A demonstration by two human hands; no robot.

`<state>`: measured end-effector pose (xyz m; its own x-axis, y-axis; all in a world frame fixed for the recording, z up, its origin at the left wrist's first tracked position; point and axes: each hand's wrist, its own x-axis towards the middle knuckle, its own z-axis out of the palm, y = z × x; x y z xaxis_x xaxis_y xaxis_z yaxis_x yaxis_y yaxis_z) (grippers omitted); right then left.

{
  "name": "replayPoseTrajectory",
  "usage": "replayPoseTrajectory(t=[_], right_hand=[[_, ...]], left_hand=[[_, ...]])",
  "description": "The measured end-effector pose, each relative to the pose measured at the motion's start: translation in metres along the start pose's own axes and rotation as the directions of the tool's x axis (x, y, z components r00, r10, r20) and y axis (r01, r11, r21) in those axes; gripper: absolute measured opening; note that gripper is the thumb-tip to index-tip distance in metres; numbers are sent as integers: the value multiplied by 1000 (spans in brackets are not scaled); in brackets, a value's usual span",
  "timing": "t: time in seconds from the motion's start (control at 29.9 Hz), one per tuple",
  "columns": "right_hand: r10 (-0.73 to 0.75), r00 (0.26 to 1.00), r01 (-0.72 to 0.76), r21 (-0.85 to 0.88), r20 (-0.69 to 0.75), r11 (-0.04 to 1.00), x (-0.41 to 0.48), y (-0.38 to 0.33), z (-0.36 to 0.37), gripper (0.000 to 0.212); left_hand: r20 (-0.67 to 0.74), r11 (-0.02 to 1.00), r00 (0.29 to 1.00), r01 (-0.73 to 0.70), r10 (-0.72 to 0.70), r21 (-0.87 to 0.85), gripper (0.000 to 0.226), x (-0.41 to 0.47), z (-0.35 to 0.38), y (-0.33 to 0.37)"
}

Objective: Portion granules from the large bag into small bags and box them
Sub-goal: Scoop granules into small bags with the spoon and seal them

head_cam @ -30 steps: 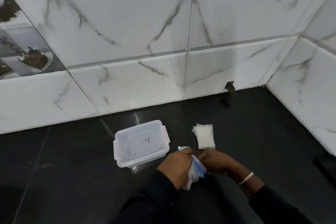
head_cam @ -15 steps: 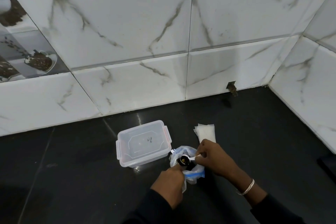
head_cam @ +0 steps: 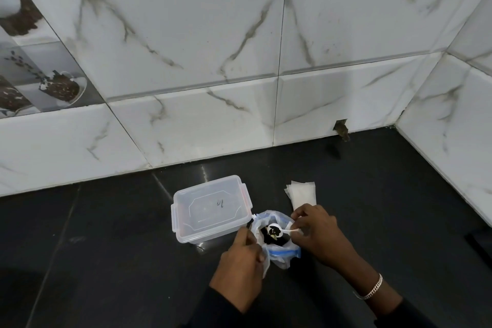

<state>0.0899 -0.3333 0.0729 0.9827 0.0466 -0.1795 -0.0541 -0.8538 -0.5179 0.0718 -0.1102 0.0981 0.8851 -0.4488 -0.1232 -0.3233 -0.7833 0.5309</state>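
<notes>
Working on glossy black counter [head_cam: 106, 261], marble-veined white tile wall behind. Sitting lidded and seemingly empty: clear rigid plastic box [head_cam: 210, 208], left of hands. Standing open centre-near: crinkly translucent large bag [head_cam: 277, 247], dark granules [head_cam: 269, 239] inside. Lying flat, looking unfilled, at far right: thin white small bags [head_cam: 302, 193]. Pinching bag rim with curled left hand [head_cam: 239, 266]. Gripping white plastic spoon [head_cam: 277, 231] between right hand [head_cam: 319, 234] fingertips, bowl over granules. Judging: just starting first scoop, nothing portioned or boxed yet.

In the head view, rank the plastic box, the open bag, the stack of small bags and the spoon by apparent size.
1. plastic box
2. open bag, partly hidden by hands
3. stack of small bags, partly hidden
4. spoon
</notes>
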Motion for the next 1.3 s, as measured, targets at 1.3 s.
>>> replayPoseTrajectory(t=[1.3], right_hand=[[-310, 751, 323, -86, -583, 943, -54, -57, -14, 12]], left_hand=[[-144, 949, 944, 275, -296, -152, 19, 69, -44, 38]])
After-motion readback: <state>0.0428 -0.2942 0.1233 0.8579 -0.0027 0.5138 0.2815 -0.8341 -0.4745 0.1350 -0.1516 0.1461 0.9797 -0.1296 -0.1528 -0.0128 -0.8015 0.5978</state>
